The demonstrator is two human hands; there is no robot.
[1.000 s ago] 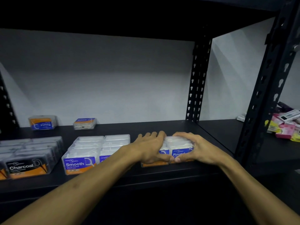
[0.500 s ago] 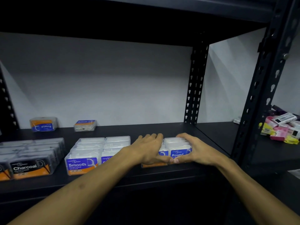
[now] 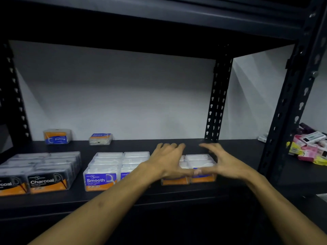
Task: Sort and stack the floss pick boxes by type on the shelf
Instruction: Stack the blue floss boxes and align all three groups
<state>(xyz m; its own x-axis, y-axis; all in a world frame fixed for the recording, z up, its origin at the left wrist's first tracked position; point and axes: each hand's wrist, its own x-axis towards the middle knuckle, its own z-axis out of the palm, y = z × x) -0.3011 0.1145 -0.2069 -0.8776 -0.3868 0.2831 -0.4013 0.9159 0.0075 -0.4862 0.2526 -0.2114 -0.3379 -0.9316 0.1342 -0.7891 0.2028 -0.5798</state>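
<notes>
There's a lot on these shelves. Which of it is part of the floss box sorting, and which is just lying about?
Part of the job:
- Charcoal boxes, grouped at the left
- Smooth boxes, grouped in the middle
- Right-hand group under the left hand and right hand
- Two loose Round boxes at the back

Just lying about:
- Pink and yellow packets on the next shelf

Off to my right, clutter that isn't mine to sort

A heap of pink and yellow packets point(image 3: 308, 152) lies on the neighbouring shelf board point(image 3: 292, 175), with a white boxed item point(image 3: 312, 137) resting on top and something dark purple point(image 3: 305, 126) behind it. A small white object point(image 3: 262, 138) sits farther back, near the grey wall point(image 3: 115, 96). Black perforated uprights point(image 3: 217, 103) frame my view.
</notes>
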